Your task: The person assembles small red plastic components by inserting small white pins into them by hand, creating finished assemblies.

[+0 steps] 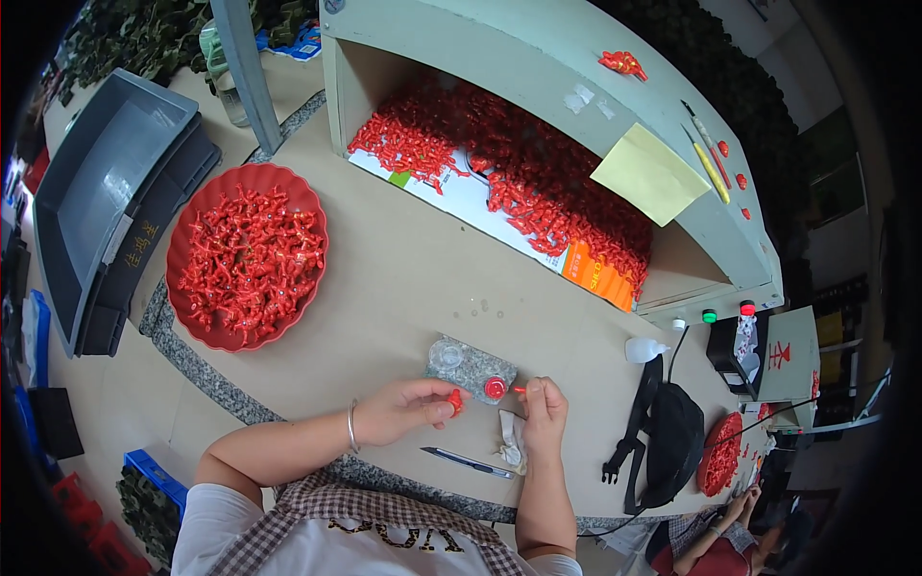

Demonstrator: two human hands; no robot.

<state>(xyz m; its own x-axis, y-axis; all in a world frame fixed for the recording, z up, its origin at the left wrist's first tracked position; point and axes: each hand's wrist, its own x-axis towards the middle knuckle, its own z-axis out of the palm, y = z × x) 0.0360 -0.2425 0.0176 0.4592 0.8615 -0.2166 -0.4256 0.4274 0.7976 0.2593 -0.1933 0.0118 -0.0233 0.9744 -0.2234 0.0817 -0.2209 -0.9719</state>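
Near the front edge of the surface, your left hand has its thumb and first finger pinching one small red figure. Your right hand is just beside the stone block, and its fingers are pressed together on a thin red piece; I cannot tell if it is a loose part or the tip of a tool. On the block stand a clear dish, toward its left end, and a small red cup, at its right end.

About how far the work is: I judge that one figure is being worked on and its handling is not yet finished, because both your hands are occupied close to the block. By the left edge of the surface, the red bowl holds many figures. Toward the back edge, the open cabinet has a much larger heap of red pieces inside. Probably one of these groups is done and the other is left, but I cannot tell which, since the details are too small. By the amount, a lot seems to be there besides the one you hold.
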